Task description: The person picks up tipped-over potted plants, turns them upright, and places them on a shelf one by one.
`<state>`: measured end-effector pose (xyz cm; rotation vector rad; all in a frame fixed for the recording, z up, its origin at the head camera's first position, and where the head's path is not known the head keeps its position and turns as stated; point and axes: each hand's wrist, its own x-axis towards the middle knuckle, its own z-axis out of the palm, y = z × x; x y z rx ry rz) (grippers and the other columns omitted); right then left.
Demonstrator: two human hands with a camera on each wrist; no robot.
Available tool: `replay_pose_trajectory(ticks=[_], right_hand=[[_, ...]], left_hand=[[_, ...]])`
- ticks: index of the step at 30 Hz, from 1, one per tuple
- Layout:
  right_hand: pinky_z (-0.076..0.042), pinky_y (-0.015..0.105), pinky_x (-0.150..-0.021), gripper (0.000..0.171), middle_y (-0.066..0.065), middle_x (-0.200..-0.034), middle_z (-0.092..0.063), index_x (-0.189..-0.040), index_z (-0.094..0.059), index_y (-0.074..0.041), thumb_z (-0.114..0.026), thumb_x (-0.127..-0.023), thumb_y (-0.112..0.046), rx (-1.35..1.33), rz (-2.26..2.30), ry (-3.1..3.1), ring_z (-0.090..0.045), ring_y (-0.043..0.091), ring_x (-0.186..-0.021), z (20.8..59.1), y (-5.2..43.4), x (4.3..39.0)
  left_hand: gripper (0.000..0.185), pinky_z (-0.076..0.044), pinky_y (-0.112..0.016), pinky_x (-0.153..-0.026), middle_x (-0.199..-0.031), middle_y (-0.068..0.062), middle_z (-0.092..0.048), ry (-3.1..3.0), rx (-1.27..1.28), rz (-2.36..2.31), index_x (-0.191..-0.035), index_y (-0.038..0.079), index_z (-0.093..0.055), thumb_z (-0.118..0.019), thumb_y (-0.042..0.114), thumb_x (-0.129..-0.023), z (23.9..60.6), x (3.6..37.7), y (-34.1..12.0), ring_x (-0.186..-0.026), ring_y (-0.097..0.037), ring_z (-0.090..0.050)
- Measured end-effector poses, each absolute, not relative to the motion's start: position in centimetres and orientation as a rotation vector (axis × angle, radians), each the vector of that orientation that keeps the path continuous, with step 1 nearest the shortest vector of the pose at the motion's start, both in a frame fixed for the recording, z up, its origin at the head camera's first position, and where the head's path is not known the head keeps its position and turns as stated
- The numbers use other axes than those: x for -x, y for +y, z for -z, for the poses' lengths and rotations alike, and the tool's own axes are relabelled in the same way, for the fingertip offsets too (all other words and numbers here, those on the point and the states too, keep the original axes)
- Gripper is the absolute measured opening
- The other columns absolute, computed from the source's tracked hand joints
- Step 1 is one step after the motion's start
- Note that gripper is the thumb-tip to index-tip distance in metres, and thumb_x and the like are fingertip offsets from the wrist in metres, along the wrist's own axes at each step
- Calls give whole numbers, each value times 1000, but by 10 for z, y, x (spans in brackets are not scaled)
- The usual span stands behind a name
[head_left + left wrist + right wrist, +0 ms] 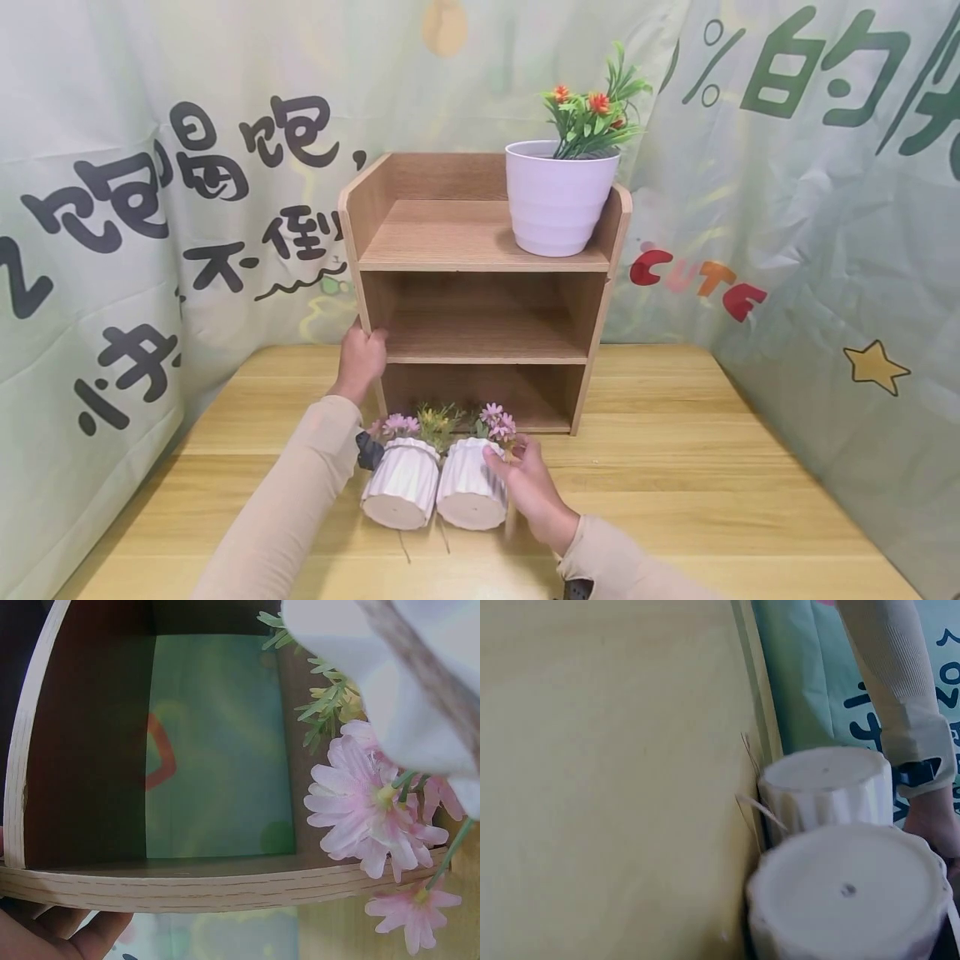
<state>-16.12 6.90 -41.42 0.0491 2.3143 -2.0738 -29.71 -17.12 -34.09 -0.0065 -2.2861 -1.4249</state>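
My left hand (362, 360) grips the left side panel of a wooden shelf (480, 360) at middle-board height; fingers also show at the panel's edge in the left wrist view. Before the shelf, two white flower pots lie side by side, bases toward me and flowers toward the shelf. The right flower pot (471, 487) has pink flowers (497, 423); my right hand (536, 492) holds it by its right side, thumb near the rim. The left flower pot (401, 483) carries pink and yellow flowers. Both round bases show in the right wrist view, where the right hand is hidden.
A larger white pot (558, 204) with orange flowers stands on the shelf's top board, at the right. The shelf stands on a wooden table (675, 467). Printed curtains (810, 275) hang behind and at both sides. Loose twine ends (405, 546) trail from the pots.
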Motion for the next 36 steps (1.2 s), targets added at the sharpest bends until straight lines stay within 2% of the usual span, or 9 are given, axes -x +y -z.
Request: replay_pose_trajectory(ticks=[5,7,10,16,21,24,28,31,36], right_hand=[[-37,58,-99,87,36,-133,-39,-144,-19,10,-67,-89,-38,-81,2049,2247,-45,47,-117,420,64,158],[-34,59,-102,91,37,-136,-36,-145,-19,10,-68,-88,-41,-76,2042,2234,-42,49,-121,422,62,158],[-25,63,-105,94,39,-142,-29,-145,-18,9,-69,-86,-43,-62,2024,2238,-31,54,-129,424,62,157],[-28,62,-104,96,36,-137,-38,-144,-18,8,-72,-84,-43,-16,1952,2285,-37,53,-125,425,63,157],[-26,66,-103,100,37,-141,-33,-145,-21,7,-74,-80,-48,-8,1871,2320,-33,55,-127,425,64,157],[-30,64,-102,99,33,-136,-41,-144,-23,7,-76,-79,-47,10,1863,2301,-41,51,-122,425,64,159],[-40,57,-97,93,23,-121,-52,-140,-25,7,-78,-79,-39,24,1891,2269,-55,36,-105,426,65,161],[-46,50,-92,89,19,-116,-54,-137,-26,8,-79,-79,-34,34,1911,2260,-58,28,-98,426,65,160],[-48,48,-89,85,20,-117,-53,-135,-28,8,-79,-79,-31,49,1922,2265,-58,27,-97,427,67,159]], left_hand=[[37,-40,-49,-97,-120,-31,-58,-2295,-1,1410,-122,-10,-52,-46,11,-92,341,297,-171,-108,-40,-53],[36,-41,-50,-94,-116,-32,-58,-2301,-10,1410,-120,-11,-53,-45,12,-92,340,297,-171,-103,-40,-54],[36,-42,-50,-92,-113,-32,-59,-2307,-19,1411,-117,-11,-54,-46,12,-92,339,297,-170,-98,-39,-53],[38,-41,-50,-96,-117,-32,-58,-2301,-8,1427,-121,-11,-52,-46,12,-92,338,297,-170,-104,-40,-53],[38,-39,-50,-98,-120,-32,-57,-2294,-17,1434,-123,-10,-51,-46,11,-91,339,297,-171,-108,-40,-53],[37,-40,-50,-97,-118,-32,-58,-2296,-18,1418,-121,-10,-52,-46,11,-91,338,297,-172,-105,-41,-53],[38,-40,-51,-97,-119,-33,-57,-2306,-8,1411,-121,-10,-52,-45,11,-91,338,298,-173,-106,-41,-53],[39,-39,-50,-99,-121,-32,-57,-2317,-7,1428,-123,-10,-51,-46,12,-92,338,298,-173,-109,-41,-53],[37,-41,-50,-95,-116,-31,-58,-2344,-15,1416,-120,-10,-52,-46,13,-92,339,297,-173,-102,-40,-53]])
